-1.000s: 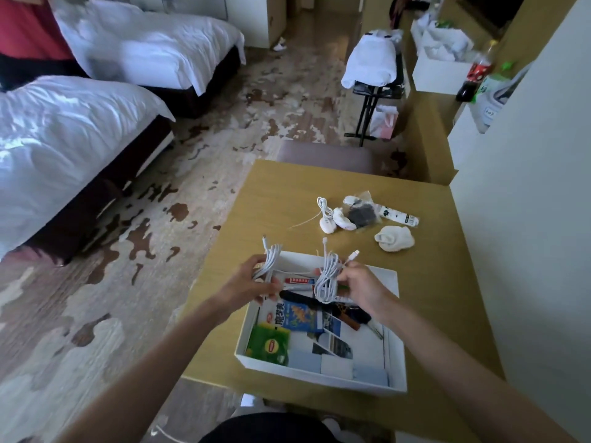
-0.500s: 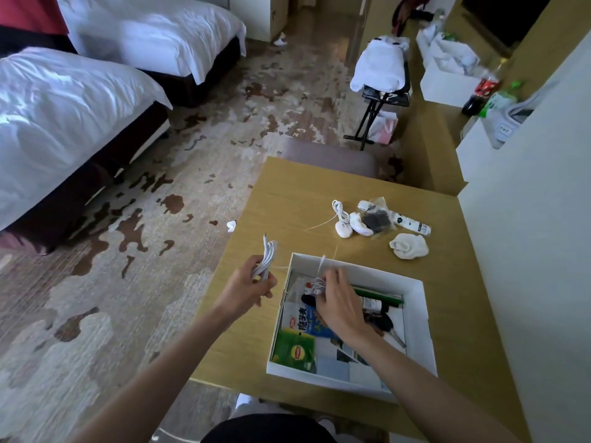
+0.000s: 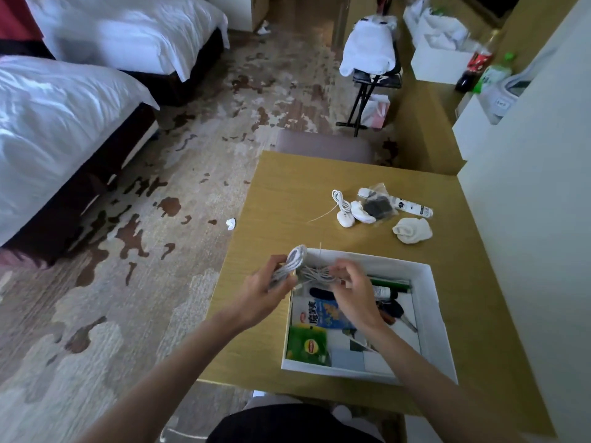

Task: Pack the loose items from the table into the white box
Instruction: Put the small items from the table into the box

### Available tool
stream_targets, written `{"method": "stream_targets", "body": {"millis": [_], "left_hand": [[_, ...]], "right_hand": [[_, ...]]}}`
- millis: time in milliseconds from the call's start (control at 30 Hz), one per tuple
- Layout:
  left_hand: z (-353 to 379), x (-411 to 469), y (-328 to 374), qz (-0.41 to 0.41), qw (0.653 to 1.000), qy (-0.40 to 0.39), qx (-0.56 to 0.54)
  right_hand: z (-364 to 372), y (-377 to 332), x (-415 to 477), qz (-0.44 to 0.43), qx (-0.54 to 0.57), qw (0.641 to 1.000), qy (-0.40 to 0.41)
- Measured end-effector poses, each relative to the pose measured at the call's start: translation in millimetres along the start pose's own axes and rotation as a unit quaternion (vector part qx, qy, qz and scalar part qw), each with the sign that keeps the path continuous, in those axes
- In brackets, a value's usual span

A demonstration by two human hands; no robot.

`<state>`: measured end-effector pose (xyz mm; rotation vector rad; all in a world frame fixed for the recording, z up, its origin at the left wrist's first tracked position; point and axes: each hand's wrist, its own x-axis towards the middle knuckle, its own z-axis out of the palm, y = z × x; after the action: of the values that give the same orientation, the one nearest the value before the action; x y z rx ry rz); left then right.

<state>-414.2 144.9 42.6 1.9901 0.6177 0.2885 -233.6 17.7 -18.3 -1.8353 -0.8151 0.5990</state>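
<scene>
At the white box's point(image 3: 428, 302) ten o'clock corner, the left hand point(image 3: 260, 294) holds a coiled white cable point(image 3: 289, 266) in its grip (right hand point(image 3: 353, 290) pinching another cable bundle point(image 3: 316, 273) inside).

Soft daylight is cast from the left, where the white bedding point(image 3: 64, 100) is blown out to glare. The wooden table point(image 3: 479, 282) is evenly lit, with faint shadows. Straight lines are bowed at the edges by the wide lens, and the moving right hand point(image 3: 355, 292) is slightly smeared
</scene>
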Motion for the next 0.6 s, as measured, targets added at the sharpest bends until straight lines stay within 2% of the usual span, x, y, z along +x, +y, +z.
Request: {"method": "stream_targets", "body": {"millis": [100,200,267,367,467,600], "left_hand": [[18.0,5.8,12.9,0.044,0.997,-0.032,0.061],[40.0,18.8,18.1,0.131,0.97,-0.013,0.203],[54.2,29.1,15.3,0.196,0.928,0.004,0.317],[72.1,41.1,5.2,0.255,0.885,0.001,0.389],[80.6,48.2,-3.3,0.287,0.866,-0.011,0.41],[76.0,50.8,-8.8,0.316,0.856,-0.021,0.408]], "right_hand": [[-35.3,-15.0,0.8,0.118,0.218,0.968,-0.032],[-58.9,-24.2,-2.0,0.2,0.311,0.926,-0.079],[-65.4,-22.8,-5.6,0.24,0.283,0.921,-0.123],[-65.0,-16.7,-13.0,0.233,0.201,0.937,-0.166],[-61.2,-8.7,-17.7,0.183,0.13,0.958,-0.178],[-58.1,-3.0,-16.2,0.162,0.113,0.958,-0.207]]}}
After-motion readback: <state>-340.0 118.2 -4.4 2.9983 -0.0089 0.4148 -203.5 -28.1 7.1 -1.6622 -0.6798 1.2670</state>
